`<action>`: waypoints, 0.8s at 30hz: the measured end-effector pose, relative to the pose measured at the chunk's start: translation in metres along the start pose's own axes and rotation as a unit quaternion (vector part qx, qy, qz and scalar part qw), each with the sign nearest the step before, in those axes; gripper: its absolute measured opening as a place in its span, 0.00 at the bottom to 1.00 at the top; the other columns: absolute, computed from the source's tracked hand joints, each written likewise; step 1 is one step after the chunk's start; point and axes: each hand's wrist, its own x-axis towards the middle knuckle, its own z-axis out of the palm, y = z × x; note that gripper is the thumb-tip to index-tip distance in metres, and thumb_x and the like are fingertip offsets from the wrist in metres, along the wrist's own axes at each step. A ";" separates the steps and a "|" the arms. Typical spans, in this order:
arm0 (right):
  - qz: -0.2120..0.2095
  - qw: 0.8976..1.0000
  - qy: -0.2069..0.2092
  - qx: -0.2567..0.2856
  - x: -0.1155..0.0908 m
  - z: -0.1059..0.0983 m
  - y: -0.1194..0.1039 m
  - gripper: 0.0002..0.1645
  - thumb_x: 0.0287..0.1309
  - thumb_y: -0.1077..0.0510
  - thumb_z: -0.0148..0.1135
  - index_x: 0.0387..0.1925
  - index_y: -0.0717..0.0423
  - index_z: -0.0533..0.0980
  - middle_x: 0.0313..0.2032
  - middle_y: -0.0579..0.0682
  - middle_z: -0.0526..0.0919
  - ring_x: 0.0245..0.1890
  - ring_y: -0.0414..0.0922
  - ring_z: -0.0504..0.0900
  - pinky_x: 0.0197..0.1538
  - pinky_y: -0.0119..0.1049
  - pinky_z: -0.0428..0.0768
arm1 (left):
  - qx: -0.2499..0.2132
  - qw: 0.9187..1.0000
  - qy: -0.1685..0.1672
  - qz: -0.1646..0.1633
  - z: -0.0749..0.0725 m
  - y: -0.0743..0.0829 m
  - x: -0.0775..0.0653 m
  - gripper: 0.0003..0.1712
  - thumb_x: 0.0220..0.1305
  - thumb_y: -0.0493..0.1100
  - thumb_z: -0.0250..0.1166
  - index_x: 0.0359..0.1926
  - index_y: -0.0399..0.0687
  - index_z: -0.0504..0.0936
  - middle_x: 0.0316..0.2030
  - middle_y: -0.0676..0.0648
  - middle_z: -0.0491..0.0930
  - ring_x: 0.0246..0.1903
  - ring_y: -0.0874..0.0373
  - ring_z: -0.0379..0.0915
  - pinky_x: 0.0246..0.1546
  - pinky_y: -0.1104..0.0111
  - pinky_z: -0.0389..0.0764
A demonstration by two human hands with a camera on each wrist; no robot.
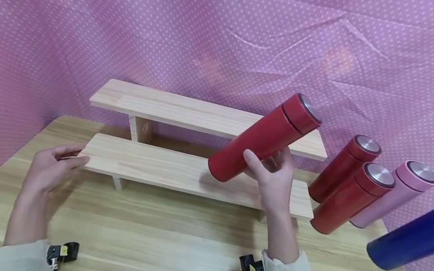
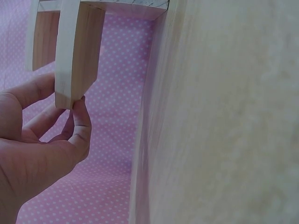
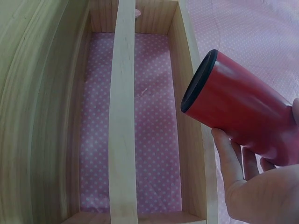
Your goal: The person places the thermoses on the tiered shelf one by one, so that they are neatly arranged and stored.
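My right hand (image 1: pixel 277 183) grips a red thermos (image 1: pixel 259 143) with a silver-topped lid. It is held tilted above the lower board, its lid end up and to the right. In the right wrist view its dark-rimmed base (image 3: pixel 200 81) points towards the rack. The two-tier wooden shelf (image 1: pixel 159 164) stands on the table. My left hand (image 1: pixel 47 167) pinches the left end of its lower board; the left wrist view shows thumb and fingers around the board's end (image 2: pixel 64 88).
Right of the shelf stand two more red thermoses (image 1: pixel 346 168) (image 1: pixel 351 200), a pink thermos (image 1: pixel 393 196) and a blue thermos (image 1: pixel 421 237). Behind, a pink dotted cloth (image 1: pixel 166 25) hangs around the wooden table (image 1: pixel 162 247). The upper board (image 1: pixel 170 105) sits behind the lower one.
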 end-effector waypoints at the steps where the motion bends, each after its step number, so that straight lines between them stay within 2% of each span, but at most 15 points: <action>1: 0.001 1.000 -0.001 0.001 0.001 0.001 0.000 0.35 0.61 0.61 0.71 0.66 0.51 0.68 0.57 0.57 0.78 0.52 0.56 0.82 0.44 0.51 0.86 | -0.002 1.000 0.000 0.001 0.000 0.000 0.000 0.39 0.67 0.51 0.71 0.71 0.37 0.70 0.55 0.52 0.74 0.42 0.74 0.72 0.41 0.79 0.78; 4: 0.002 1.000 -0.004 0.000 0.002 0.004 0.001 0.35 0.60 0.60 0.72 0.67 0.50 0.68 0.57 0.57 0.78 0.53 0.56 0.82 0.44 0.50 0.86 | -0.007 1.000 0.000 0.003 0.000 -0.002 -0.001 0.39 0.67 0.51 0.71 0.71 0.36 0.70 0.54 0.54 0.74 0.42 0.74 0.72 0.42 0.79 0.78; 11: 0.001 1.000 -0.006 0.003 0.009 0.010 0.001 0.36 0.59 0.58 0.73 0.66 0.49 0.68 0.57 0.56 0.78 0.53 0.56 0.82 0.45 0.50 0.86 | -0.005 1.000 0.003 0.004 0.002 -0.002 -0.001 0.39 0.67 0.51 0.71 0.71 0.37 0.70 0.58 0.49 0.73 0.43 0.73 0.71 0.43 0.80 0.76; 19: -0.007 1.000 -0.010 0.024 0.016 0.017 -0.002 0.36 0.59 0.58 0.72 0.66 0.50 0.68 0.57 0.57 0.78 0.53 0.57 0.82 0.45 0.50 0.86 | -0.010 1.000 -0.001 0.006 0.002 -0.003 -0.004 0.39 0.67 0.51 0.71 0.71 0.37 0.69 0.55 0.55 0.73 0.43 0.73 0.72 0.43 0.80 0.77; 24: -0.009 0.999 -0.014 0.036 0.019 0.023 -0.005 0.36 0.58 0.58 0.73 0.66 0.51 0.68 0.57 0.58 0.78 0.53 0.56 0.82 0.46 0.49 0.86 | -0.013 1.000 -0.003 0.001 0.002 -0.004 -0.005 0.39 0.67 0.51 0.71 0.71 0.38 0.69 0.56 0.53 0.72 0.43 0.73 0.72 0.44 0.80 0.77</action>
